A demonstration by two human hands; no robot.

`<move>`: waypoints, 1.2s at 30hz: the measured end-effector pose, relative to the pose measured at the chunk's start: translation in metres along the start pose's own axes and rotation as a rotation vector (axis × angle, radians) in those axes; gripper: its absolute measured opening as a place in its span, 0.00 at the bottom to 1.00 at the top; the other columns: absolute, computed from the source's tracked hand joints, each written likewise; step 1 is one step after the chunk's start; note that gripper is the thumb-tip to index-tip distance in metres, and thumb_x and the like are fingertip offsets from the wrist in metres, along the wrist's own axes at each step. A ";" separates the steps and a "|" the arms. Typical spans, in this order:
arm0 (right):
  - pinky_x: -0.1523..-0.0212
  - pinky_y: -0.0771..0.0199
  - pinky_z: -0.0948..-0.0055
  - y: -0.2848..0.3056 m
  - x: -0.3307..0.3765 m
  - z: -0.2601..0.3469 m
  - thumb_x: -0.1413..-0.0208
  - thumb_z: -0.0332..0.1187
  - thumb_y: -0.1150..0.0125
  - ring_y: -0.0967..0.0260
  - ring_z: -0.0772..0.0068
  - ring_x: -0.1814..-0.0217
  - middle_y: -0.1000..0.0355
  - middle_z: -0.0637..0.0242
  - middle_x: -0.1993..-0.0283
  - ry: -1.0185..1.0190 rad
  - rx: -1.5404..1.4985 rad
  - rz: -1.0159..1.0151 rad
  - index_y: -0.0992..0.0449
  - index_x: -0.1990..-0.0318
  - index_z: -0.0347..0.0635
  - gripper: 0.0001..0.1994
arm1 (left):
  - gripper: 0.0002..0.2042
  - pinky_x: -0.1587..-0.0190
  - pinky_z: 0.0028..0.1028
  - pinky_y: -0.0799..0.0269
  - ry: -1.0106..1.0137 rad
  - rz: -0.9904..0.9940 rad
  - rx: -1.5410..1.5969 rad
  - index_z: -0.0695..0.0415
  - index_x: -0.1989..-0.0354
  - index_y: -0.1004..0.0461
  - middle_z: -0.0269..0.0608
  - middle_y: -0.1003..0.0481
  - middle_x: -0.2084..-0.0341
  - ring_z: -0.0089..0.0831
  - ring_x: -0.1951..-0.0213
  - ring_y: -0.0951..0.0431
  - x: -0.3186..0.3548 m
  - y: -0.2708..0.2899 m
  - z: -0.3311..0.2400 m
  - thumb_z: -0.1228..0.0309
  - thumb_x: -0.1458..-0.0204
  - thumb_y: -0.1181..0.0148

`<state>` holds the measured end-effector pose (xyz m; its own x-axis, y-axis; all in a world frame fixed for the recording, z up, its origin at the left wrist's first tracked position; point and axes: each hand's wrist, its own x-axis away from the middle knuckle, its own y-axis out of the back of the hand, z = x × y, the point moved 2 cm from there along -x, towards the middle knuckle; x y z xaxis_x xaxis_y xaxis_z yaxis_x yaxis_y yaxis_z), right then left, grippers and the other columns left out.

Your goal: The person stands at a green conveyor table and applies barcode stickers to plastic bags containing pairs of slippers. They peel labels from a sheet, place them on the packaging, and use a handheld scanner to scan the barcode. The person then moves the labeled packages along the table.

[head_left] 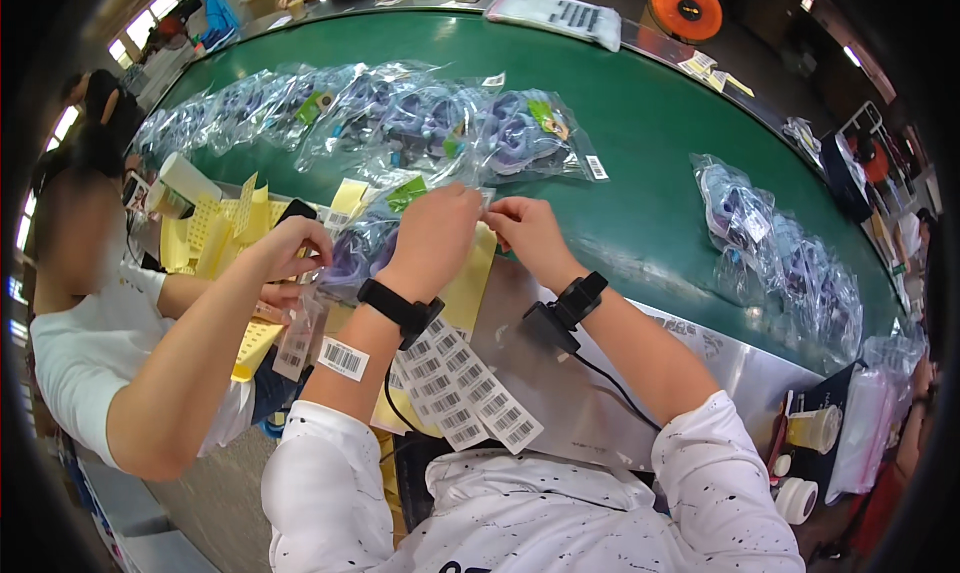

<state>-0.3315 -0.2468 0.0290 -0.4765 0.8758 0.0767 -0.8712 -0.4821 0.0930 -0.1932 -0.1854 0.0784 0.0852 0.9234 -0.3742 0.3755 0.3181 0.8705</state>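
A clear plastic bag (375, 219) with blue and lilac shoe-like items and a green tag lies at the near edge of the green belt. My left hand (438, 231) is closed on the bag's right end, its fingertips partly hidden behind the hand. My right hand (532, 238) pinches at the same end, close beside the left fingers. Whether a label sits between the fingers is too small to tell. Below my left wrist hangs a sheet of barcode labels (465, 385). One loose barcode label (343, 359) sticks to my left forearm. Both wrists wear black bands with cables.
Bagged blue items (430, 113) line the far side of the green belt (620, 123); another row (785, 248) lies right. At my left, a co-worker (150, 353) handles a small clear bag beside yellow cards (215, 228). A drink cup (815, 428) stands at the right.
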 end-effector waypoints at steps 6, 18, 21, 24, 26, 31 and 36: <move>0.71 0.32 0.71 0.006 0.005 0.002 0.46 0.28 0.39 0.32 0.72 0.74 0.26 0.60 0.74 0.180 0.209 -0.013 0.21 0.65 0.31 0.08 | 0.06 0.63 0.40 0.30 -0.030 0.034 0.094 0.60 0.66 0.23 0.46 0.25 0.70 0.47 0.65 0.24 0.002 -0.013 0.008 0.73 0.47 0.44; 0.66 0.29 0.73 0.012 0.004 -0.006 0.44 0.26 0.42 0.29 0.72 0.69 0.25 0.60 0.67 0.360 0.331 0.001 0.23 0.63 0.30 0.07 | 0.03 0.66 0.38 0.28 -0.213 0.025 -0.075 0.59 0.71 0.26 0.45 0.26 0.75 0.44 0.69 0.24 0.003 -0.017 0.002 0.73 0.50 0.43; 0.67 0.30 0.75 0.014 0.005 -0.008 0.44 0.27 0.42 0.30 0.75 0.70 0.26 0.62 0.70 0.301 0.303 0.017 0.24 0.64 0.30 0.07 | 0.04 0.66 0.39 0.28 -0.085 -0.025 0.089 0.60 0.71 0.26 0.47 0.25 0.74 0.46 0.69 0.24 0.002 -0.021 0.006 0.73 0.50 0.43; 0.69 0.31 0.75 0.019 0.005 -0.012 0.45 0.28 0.41 0.32 0.78 0.72 0.27 0.65 0.73 0.186 0.224 0.036 0.24 0.64 0.31 0.07 | 0.05 0.66 0.40 0.29 0.071 -0.023 0.195 0.61 0.70 0.25 0.49 0.25 0.74 0.48 0.69 0.24 -0.001 -0.023 0.010 0.73 0.49 0.44; 0.70 0.31 0.75 0.019 0.003 -0.014 0.45 0.29 0.41 0.33 0.80 0.73 0.27 0.66 0.74 0.161 0.189 0.032 0.24 0.63 0.32 0.08 | 0.05 0.66 0.37 0.29 0.098 -0.016 0.193 0.63 0.67 0.25 0.50 0.24 0.72 0.47 0.69 0.23 -0.003 -0.023 0.011 0.74 0.49 0.43; 0.70 0.31 0.69 0.019 0.001 0.000 0.47 0.30 0.40 0.31 0.68 0.74 0.27 0.59 0.75 0.345 0.321 -0.052 0.23 0.66 0.32 0.08 | 0.07 0.66 0.36 0.30 -0.005 0.014 0.182 0.64 0.64 0.24 0.51 0.23 0.71 0.46 0.69 0.23 -0.002 -0.022 0.007 0.75 0.48 0.43; 0.72 0.33 0.66 0.024 -0.005 0.003 0.47 0.31 0.41 0.32 0.61 0.76 0.28 0.56 0.77 0.354 0.358 -0.024 0.23 0.69 0.32 0.09 | 0.07 0.66 0.36 0.30 -0.012 -0.005 0.278 0.64 0.64 0.24 0.51 0.24 0.72 0.47 0.69 0.24 0.000 -0.021 0.002 0.74 0.46 0.44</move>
<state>-0.3497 -0.2625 0.0337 -0.5222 0.8106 -0.2649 -0.8163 -0.3852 0.4304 -0.1991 -0.1927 0.0601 0.0926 0.9190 -0.3833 0.6147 0.2500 0.7481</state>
